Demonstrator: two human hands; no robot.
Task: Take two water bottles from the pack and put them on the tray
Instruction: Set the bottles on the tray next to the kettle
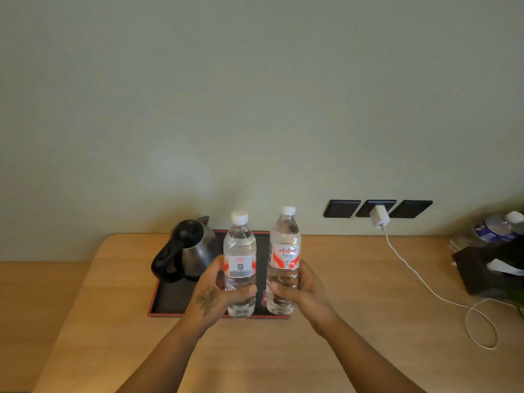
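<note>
The left hand point(215, 290) wraps closed around the lower half of the left bottle point(240, 262), and the right hand point(300, 287) wraps closed around the lower half of the right bottle point(284, 259). Both bottles stand upright, white caps up, side by side and apart, over the near edge of the black tray point(170, 296). A kettle point(187, 251) sits on the tray's far left.

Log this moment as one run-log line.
left hand: holds left bottle upright | right hand: holds right bottle upright | tray: kettle on it | release: not yet
</note>
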